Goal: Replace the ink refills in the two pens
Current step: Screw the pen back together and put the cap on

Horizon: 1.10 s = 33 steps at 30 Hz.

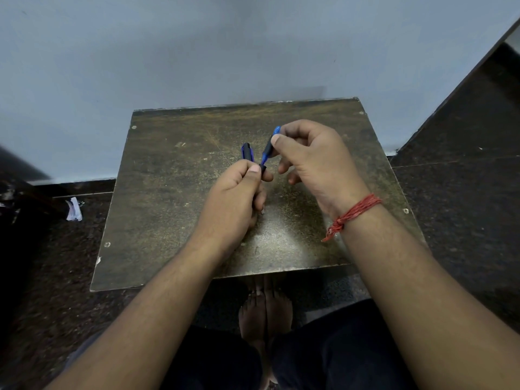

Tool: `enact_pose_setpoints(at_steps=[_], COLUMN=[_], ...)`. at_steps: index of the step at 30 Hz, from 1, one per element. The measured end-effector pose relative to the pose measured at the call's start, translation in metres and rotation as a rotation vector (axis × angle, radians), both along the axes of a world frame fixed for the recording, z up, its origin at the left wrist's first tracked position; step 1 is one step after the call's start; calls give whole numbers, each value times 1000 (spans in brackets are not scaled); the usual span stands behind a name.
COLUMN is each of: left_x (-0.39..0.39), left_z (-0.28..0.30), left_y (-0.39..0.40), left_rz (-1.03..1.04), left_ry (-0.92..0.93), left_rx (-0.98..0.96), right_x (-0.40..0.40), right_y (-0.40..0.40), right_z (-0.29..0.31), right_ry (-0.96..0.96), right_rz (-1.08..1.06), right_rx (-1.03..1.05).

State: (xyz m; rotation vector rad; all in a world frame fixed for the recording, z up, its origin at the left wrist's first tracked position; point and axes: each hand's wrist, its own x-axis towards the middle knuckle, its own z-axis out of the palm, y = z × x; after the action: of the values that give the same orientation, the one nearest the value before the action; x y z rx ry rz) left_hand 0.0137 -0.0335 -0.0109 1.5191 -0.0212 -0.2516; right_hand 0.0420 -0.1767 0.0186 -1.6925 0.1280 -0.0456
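Note:
Both hands are raised over a small worn wooden table [174, 209]. My left hand [235, 198] grips a dark blue pen [247, 152], whose capped end sticks up past my fingers. A small metal tip shows below the same hand, near the palm. My right hand [312, 159] pinches a second blue pen [267, 153] between thumb and forefinger. This pen slants down to the left, and its lower end meets my left thumb and forefinger. Much of both pens is hidden inside my fingers.
The table stands against a pale grey wall. Dark speckled floor surrounds it, with a scrap of white paper [73, 210] on the floor at the left. My bare feet [266, 308] are under the table's near edge. A red thread band [351, 213] circles my right wrist.

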Motion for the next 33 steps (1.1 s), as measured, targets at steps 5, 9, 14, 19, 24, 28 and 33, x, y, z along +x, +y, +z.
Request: enact_pose_setpoints(at_steps=[5,9,14,19,24,28,33], left_x=[0,0,1,0,-2,-2,-3], left_z=[1,1,0,0,1,0,-3], left_y=[1,1,3,2,0,-1,-2], left_rz=[15,15,14,14,19,22,18], left_ry=[3,12,46,14,-10,-32,-91], left_rx=[-5,-21,-113,-54,-8,20,89], right_x=[-1,-2,-3,-2,-1,0,0], right_y=[-1,-2,0,-2,0,2,3], right_z=[2,3,4,3,0,0,0], right_ry=[47,63,59,69,62,58,61], right_rz=[66,91,155,173,170,154,137], right_rx=[7,30,20,17,1,15,43])
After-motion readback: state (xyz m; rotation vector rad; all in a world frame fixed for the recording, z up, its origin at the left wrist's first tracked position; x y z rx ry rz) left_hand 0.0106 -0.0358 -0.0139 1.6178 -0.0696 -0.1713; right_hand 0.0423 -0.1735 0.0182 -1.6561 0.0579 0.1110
